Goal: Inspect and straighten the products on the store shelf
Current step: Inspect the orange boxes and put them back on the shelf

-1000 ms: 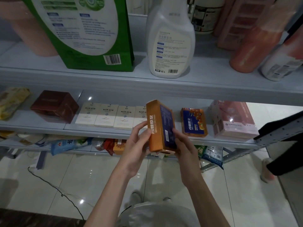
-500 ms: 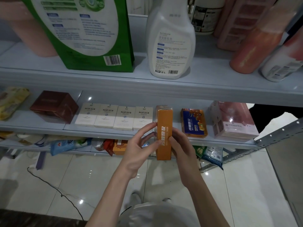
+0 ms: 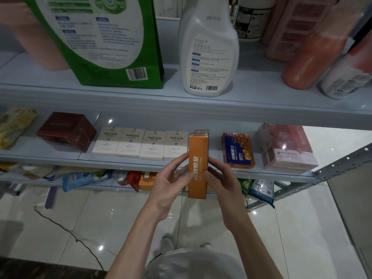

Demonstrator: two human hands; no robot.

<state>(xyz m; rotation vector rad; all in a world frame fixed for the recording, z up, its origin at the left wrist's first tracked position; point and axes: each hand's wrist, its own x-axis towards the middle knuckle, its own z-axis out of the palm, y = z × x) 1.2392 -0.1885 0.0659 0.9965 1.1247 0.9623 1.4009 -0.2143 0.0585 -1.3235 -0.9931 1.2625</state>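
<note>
Two-handed hold on the upright orange box (image 3: 198, 166), narrow side toward the camera: left hand (image 3: 171, 184) pinching its left face, right hand (image 3: 223, 184) pinching its right. Held just in front of the middle shelf (image 3: 120, 163), before the gap between four white boxes (image 3: 138, 144) at left and a blue-and-orange box (image 3: 238, 151) at right. Farther right, a pink package (image 3: 285, 148); far left, a maroon box (image 3: 67, 130). Above, a white spray bottle (image 3: 208, 51) beside a green bag (image 3: 100, 37).

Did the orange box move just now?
Yes. The orange box turned its narrow side forward, now just right of the white boxes.
</note>
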